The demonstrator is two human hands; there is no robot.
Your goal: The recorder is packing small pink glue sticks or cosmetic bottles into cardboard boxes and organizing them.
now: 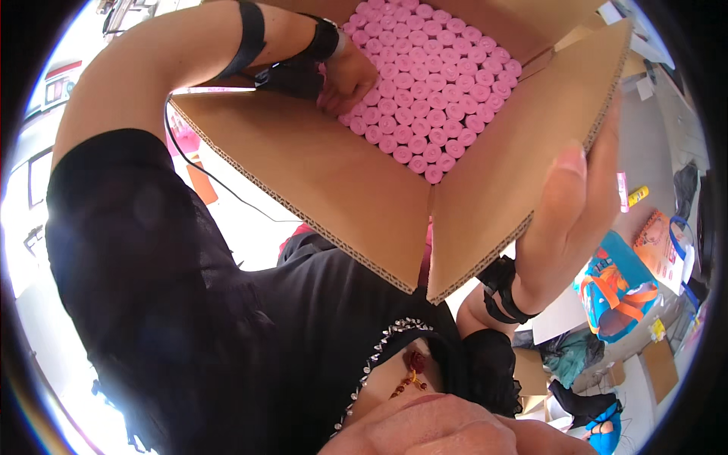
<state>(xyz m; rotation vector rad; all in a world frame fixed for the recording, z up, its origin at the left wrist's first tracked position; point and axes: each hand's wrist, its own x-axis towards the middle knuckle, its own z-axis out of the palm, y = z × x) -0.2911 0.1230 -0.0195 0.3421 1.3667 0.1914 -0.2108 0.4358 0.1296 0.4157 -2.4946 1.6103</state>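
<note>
An open cardboard box (364,189) stands in front of me with its flaps raised. Tightly packed pink cylinders (425,83) with round tops fill it in rows; only their ends show. At the left side of the box, my left hand (349,80) reaches in with its fingers curled down against the outermost cylinders. What those fingers hold, if anything, is hidden. My right hand (565,205) grips the right flap (523,174) at its outer edge, the thumb lying over the cardboard and the other fingers mostly behind it.
Dark straps (322,38) circle my left arm, and a thin cable (220,189) hangs beside it. On the right lie a blue bag with orange handles (616,288), a yellow tube (638,196), an orange printed packet (658,246) and crumpled dark plastic (569,356).
</note>
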